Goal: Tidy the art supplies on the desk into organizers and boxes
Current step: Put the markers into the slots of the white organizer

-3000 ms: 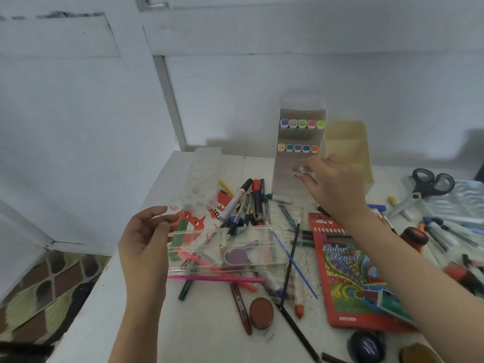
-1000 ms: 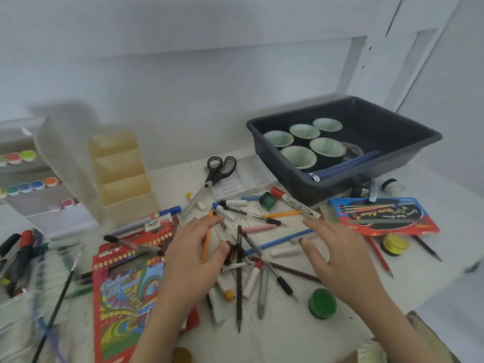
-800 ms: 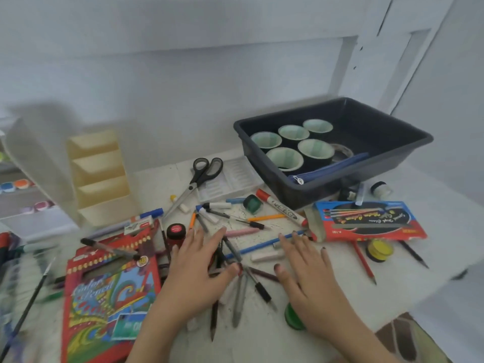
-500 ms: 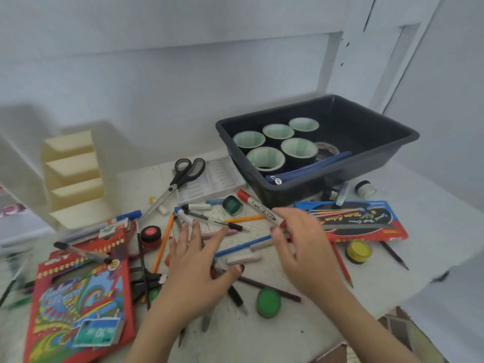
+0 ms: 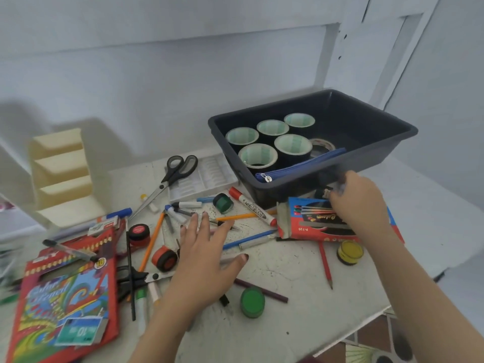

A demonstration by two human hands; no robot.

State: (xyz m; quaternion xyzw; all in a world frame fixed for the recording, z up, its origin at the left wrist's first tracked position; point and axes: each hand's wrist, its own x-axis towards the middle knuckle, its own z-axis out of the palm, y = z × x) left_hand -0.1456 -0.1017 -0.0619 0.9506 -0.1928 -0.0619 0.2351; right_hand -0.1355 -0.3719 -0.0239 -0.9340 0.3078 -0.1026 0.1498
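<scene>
A plain white painted wall [image 5: 157, 74] runs along the far side in front of me, with a white wooden frame [image 5: 366, 61] at the far right. My white, speckled desk top [image 5: 301, 326] meets that wall. Brown patterned floor tiles [image 5: 366, 343] show at the near right. The light is soft and even.

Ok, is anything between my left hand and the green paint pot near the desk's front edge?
A dark purple pencil lies flat just behind the green paint pot, between it and your open left hand. Nothing taller shows there, so reaching over it from above should probably work.
</scene>
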